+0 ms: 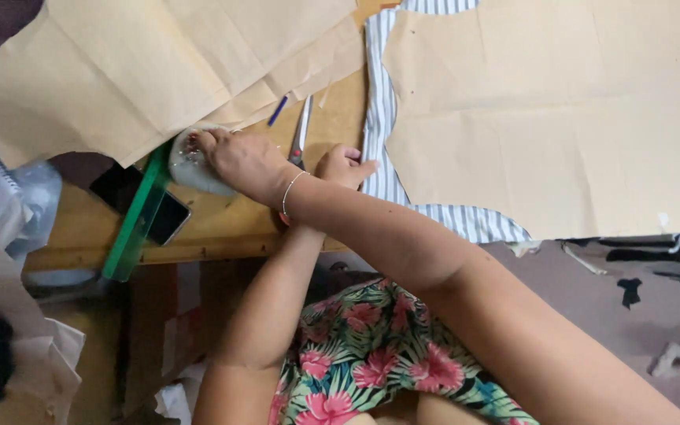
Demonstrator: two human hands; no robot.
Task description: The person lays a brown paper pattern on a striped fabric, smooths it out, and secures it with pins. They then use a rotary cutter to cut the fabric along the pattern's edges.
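My arms are crossed over the wooden table (230, 228). My right hand (239, 161) reaches left, its fingertips at a small round pale pin container (186, 165) with coloured pin heads in it; whether the fingers pinch a pin is hidden. My left hand (343, 166) rests with curled fingers on the edge of a blue-and-white striped fabric (379, 118). A large brown paper pattern piece (552, 110) lies on that fabric. Scissors (302, 126) lie between my two hands.
A stack of brown paper pieces (159, 63) covers the table's far left. A green ruler (137, 216) lies over a black phone (168, 219) near the front edge. A blue pen (278, 111) lies by the scissors. Plastic bags (9, 197) sit at the left.
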